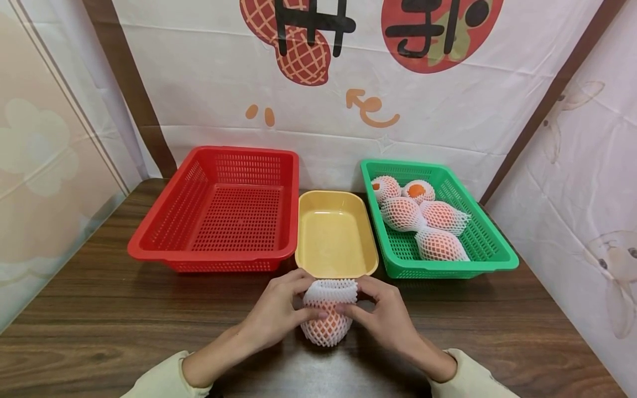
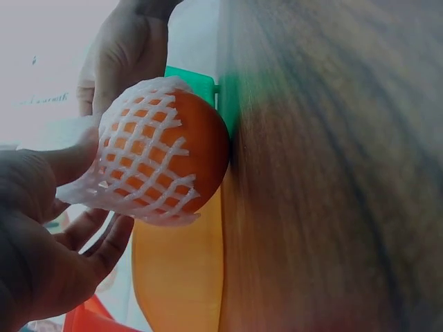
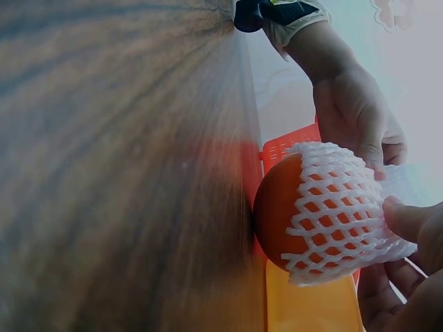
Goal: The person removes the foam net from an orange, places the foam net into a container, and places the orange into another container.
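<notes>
An orange [image 2: 211,142] in a white foam net sleeve [image 1: 325,323] rests on the table in front of the yellow tray [image 1: 338,243]. My left hand [image 1: 278,304] pinches the sleeve from the left, thumb on the near side and fingers behind. From the other side my right hand [image 1: 390,315] pinches it the same way. The sleeve's upper end is bunched and stands above the fruit. In both wrist views the fruit's lower part is bare, while the netting [image 3: 339,207] covers the rest.
At the left stands a red plastic basket [image 1: 214,255] with nothing in it. A green basket [image 1: 448,269] at the right holds several net-wrapped fruits [image 1: 441,245]. Behind them hangs a printed cloth [image 1: 199,83] along the edge of the wooden table [image 1: 99,309].
</notes>
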The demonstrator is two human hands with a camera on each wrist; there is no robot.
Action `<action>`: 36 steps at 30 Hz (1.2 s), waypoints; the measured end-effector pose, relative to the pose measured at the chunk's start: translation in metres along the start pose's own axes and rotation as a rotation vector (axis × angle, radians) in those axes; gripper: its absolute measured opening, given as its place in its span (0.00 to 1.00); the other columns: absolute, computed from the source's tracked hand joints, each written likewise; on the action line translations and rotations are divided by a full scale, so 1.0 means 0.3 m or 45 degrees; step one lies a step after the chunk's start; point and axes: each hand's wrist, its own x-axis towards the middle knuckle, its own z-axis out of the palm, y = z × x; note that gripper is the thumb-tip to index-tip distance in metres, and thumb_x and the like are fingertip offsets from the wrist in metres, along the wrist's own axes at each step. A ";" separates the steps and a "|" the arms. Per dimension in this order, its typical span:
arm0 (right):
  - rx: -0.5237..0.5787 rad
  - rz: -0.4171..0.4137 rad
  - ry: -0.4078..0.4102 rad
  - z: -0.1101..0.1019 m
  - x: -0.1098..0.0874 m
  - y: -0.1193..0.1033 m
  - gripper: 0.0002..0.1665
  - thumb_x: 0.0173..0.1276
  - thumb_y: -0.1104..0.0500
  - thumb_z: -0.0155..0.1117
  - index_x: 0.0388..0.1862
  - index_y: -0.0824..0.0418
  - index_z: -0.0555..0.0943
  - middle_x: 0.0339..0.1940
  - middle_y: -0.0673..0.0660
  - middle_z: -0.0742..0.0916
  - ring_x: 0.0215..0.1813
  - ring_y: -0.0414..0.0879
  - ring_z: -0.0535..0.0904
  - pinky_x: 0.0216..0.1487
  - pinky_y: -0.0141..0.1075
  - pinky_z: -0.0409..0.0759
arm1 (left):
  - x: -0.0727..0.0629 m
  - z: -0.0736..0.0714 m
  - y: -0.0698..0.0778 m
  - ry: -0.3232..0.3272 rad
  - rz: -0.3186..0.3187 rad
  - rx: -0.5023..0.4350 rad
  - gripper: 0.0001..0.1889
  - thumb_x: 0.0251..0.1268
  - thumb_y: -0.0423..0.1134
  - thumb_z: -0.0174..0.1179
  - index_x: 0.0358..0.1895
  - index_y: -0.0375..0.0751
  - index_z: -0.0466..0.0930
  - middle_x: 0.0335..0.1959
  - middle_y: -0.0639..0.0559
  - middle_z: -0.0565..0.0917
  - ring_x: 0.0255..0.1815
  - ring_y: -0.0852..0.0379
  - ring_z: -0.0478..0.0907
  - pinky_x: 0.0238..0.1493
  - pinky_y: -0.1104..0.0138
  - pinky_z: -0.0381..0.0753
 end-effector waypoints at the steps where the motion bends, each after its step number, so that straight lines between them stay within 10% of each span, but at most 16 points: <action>1: 0.010 0.004 -0.009 -0.001 0.000 0.003 0.16 0.51 0.70 0.74 0.38 0.60 0.83 0.36 0.51 0.85 0.39 0.41 0.80 0.36 0.38 0.82 | 0.000 0.000 0.000 0.010 -0.002 -0.007 0.14 0.46 0.38 0.75 0.38 0.47 0.84 0.40 0.61 0.79 0.40 0.63 0.76 0.41 0.65 0.78; 10: 0.017 0.037 -0.102 -0.004 -0.009 0.046 0.15 0.56 0.57 0.74 0.43 0.49 0.83 0.39 0.45 0.83 0.41 0.41 0.79 0.39 0.36 0.81 | 0.001 -0.001 -0.008 0.074 0.054 -0.036 0.13 0.46 0.35 0.74 0.38 0.46 0.85 0.39 0.60 0.82 0.41 0.62 0.78 0.42 0.67 0.79; 25: -0.041 0.009 -0.001 -0.017 0.018 -0.074 0.16 0.49 0.72 0.75 0.37 0.62 0.84 0.35 0.50 0.85 0.38 0.40 0.81 0.36 0.37 0.82 | -0.001 0.000 0.001 0.008 -0.029 -0.035 0.17 0.44 0.40 0.76 0.40 0.50 0.83 0.42 0.62 0.79 0.44 0.62 0.76 0.46 0.65 0.78; 36: -0.075 -0.051 -0.105 -0.009 -0.009 0.041 0.21 0.55 0.58 0.75 0.48 0.53 0.80 0.43 0.48 0.83 0.45 0.42 0.78 0.45 0.40 0.77 | 0.000 -0.001 0.004 0.068 -0.029 -0.033 0.13 0.43 0.36 0.76 0.35 0.49 0.85 0.37 0.62 0.80 0.41 0.64 0.77 0.42 0.66 0.78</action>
